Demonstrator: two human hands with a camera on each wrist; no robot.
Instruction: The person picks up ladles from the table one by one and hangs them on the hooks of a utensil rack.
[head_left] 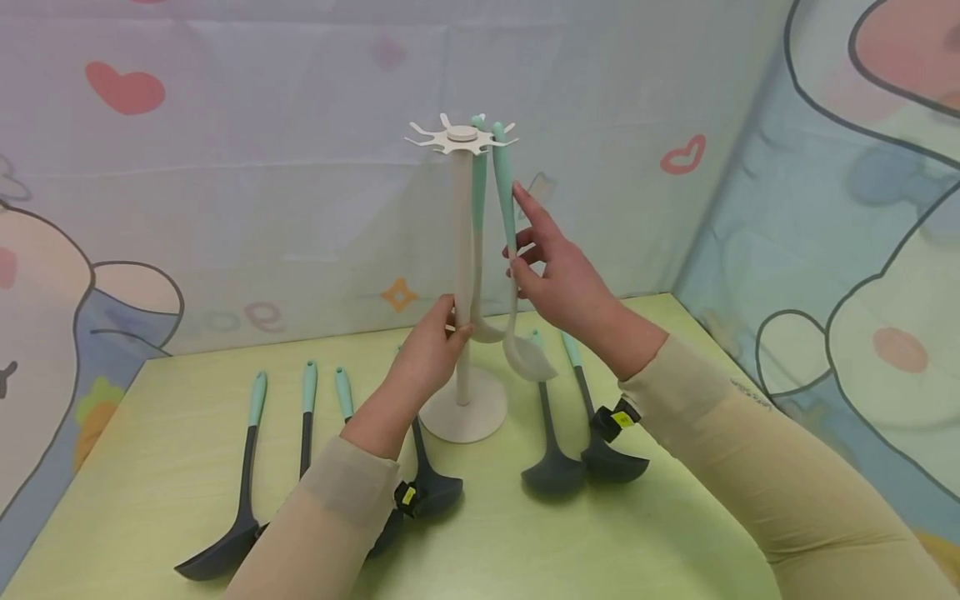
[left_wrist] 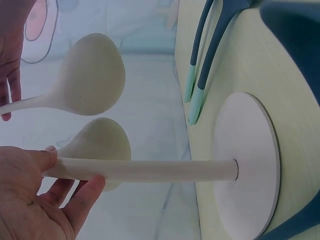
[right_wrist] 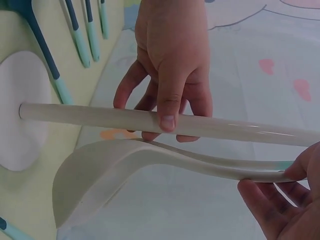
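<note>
two hands are at work over the table (head_left: 660, 533), a pale green top with cartoon cloth walls behind it. the stand (head_left: 462, 275) rises from its round base near the table's middle, a white pole topped by a hook disc (head_left: 461, 137). your left hand (head_left: 427, 350) grips the pole low down, thumb over the front and fingers curled round behind, as the right wrist view shows plainly. two pale ladles hang from the disc by their mint handles; the nearer ladle (head_left: 513, 275) hangs just right of the pole with its bowl above the base, and the second ladle (head_left: 480, 250) hangs behind it. your right hand (head_left: 555, 271) pinches the nearer ladle's handle about halfway down, between thumb and fingertips, the other fingers loosely spread. three dark utensils (head_left: 247, 467) lie on the table left of the stand, partly under your left sleeve, and two dark ladles (head_left: 555, 450) lie right of it, handles pointing away from you.
</note>
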